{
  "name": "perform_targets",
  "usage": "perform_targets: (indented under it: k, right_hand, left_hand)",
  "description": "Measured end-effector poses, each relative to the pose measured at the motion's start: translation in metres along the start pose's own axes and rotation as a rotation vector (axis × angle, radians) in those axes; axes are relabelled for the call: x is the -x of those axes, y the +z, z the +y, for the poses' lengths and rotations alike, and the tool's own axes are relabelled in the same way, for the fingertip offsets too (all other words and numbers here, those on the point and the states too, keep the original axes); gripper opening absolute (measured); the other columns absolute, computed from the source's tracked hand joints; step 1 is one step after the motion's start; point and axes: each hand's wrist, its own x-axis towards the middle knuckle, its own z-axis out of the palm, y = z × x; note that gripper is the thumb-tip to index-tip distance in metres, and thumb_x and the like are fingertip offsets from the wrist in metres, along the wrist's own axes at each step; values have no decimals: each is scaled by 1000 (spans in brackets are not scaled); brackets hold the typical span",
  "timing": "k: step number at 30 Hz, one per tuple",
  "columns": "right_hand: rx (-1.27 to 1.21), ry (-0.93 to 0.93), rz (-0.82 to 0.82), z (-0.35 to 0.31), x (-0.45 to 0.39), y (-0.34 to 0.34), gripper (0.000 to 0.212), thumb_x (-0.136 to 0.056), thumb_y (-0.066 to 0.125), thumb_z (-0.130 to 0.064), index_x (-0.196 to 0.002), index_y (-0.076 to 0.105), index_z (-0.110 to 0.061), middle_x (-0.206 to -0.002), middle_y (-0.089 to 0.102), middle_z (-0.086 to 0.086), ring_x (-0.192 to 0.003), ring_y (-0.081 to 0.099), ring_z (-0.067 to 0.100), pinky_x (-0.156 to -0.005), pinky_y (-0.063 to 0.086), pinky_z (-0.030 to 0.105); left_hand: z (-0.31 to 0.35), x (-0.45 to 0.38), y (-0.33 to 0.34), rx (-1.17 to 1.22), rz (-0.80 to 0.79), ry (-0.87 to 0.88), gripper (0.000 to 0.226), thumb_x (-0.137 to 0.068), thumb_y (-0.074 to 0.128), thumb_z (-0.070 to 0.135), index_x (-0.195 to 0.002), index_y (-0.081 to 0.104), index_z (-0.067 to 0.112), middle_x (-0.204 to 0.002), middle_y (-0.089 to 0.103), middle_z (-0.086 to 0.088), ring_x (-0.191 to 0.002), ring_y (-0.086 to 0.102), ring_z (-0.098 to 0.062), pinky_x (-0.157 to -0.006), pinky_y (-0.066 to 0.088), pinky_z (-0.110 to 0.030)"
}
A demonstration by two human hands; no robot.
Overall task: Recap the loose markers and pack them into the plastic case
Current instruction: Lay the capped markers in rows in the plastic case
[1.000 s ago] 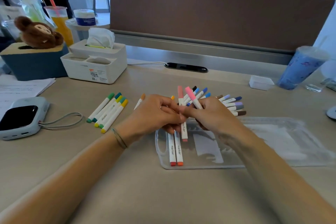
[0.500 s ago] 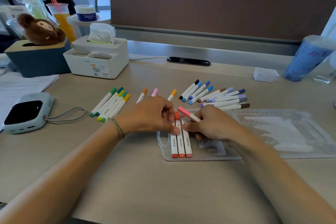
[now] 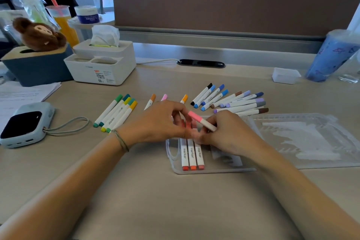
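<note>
A clear plastic case (image 3: 214, 170) lies open on the desk, its lid (image 3: 311, 138) folded out to the right. Three capped markers (image 3: 191, 156), red, orange and salmon, lie side by side in its left end. My right hand (image 3: 228, 132) pinches a pink-capped marker (image 3: 201, 120), tilted above those three. My left hand (image 3: 161, 121) arches over their far ends, fingertips down on them and index finger by the pink cap. Loose markers lie behind: a green-yellow group (image 3: 116, 112), three single ones (image 3: 164, 97), and a blue-purple-brown fan (image 3: 229, 100).
A power bank with a strap (image 3: 25, 122) and papers (image 3: 23, 91) sit at left. A white tissue box (image 3: 101, 60) and a blue box with a plush toy (image 3: 37, 64) stand behind. A small white tub (image 3: 285, 75) and a blue cup (image 3: 331, 54) are far right.
A third marker has gone into the case beside the first two. My right hand keeps the pink-capped marker and has lowered it toward the case, while my left fingers stay on the packed markers.
</note>
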Motion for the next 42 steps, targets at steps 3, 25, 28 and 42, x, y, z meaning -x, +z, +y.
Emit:
perform_targets:
  k: [3, 25, 28, 42]
  right_hand:
    - [-90, -41, -53, 0, 5, -8, 4, -90, 73, -25, -91, 77, -27, -79, 75, 0, -71, 69, 16, -66, 54, 27]
    - [-432, 106, -138, 8, 8, -23, 12, -91, 72, -7, -87, 77, 3, -73, 76, 16, -57, 69, 20, -56, 60, 27]
    - [-389, 129, -133, 8, 6, -17, 12, -92, 71, -7, -87, 77, 2, -73, 76, 15, -56, 69, 18, -55, 59, 26]
    - [-216, 123, -116, 8, 1, -14, 24, -100, 64, -21, -86, 77, -6, -68, 76, 5, -49, 63, 9, -50, 50, 21]
  left_hand:
    - [5, -1, 0, 333, 85, 40, 18, -91, 71, 31, -103, 71, 17, -79, 75, -1, -64, 68, -7, -58, 50, -13]
    - [-3, -5, 7, 101, 176, 103, 26, -79, 83, 34, -101, 71, 27, -93, 70, 12, -78, 63, -1, -66, 47, -5]
    - [-4, -3, 7, 1, 91, 80, 23, -77, 84, 39, -94, 72, 30, -88, 68, 16, -74, 58, 9, -65, 40, 1]
    - [-5, -5, 11, -49, 92, 71, 35, -79, 81, 41, -108, 61, 38, -90, 65, 17, -75, 59, 7, -70, 35, 7]
